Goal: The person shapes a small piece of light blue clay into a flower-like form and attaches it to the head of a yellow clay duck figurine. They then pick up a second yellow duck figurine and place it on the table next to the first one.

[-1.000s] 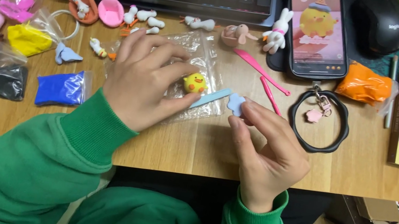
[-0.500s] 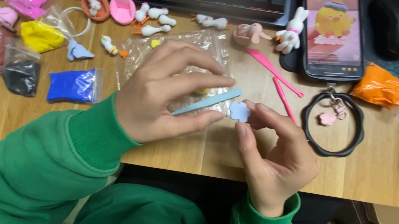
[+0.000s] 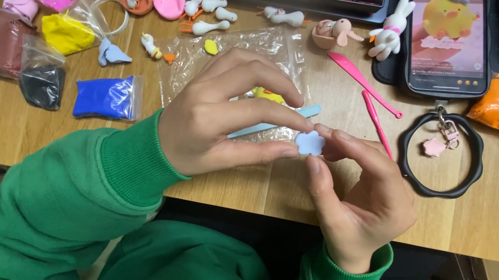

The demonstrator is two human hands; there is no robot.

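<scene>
Pale blue clay flower [image 3: 310, 142] sits pinched between the fingers of the right hand [image 3: 358, 199], above the table [image 3: 241, 189]. The left hand [image 3: 226, 116] grips a light blue modelling tool [image 3: 276, 121] whose tip is near the flower. Too much pressure could flatten the soft petals, I think.

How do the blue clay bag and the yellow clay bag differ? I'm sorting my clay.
The blue clay bag lies flat and rectangular, nearer the desk's front edge; the yellow clay bag holds a rounder lump, farther back beside pink clay. The blue one lies closer to the left hand. Both are clear plastic bags, untouched.
</scene>
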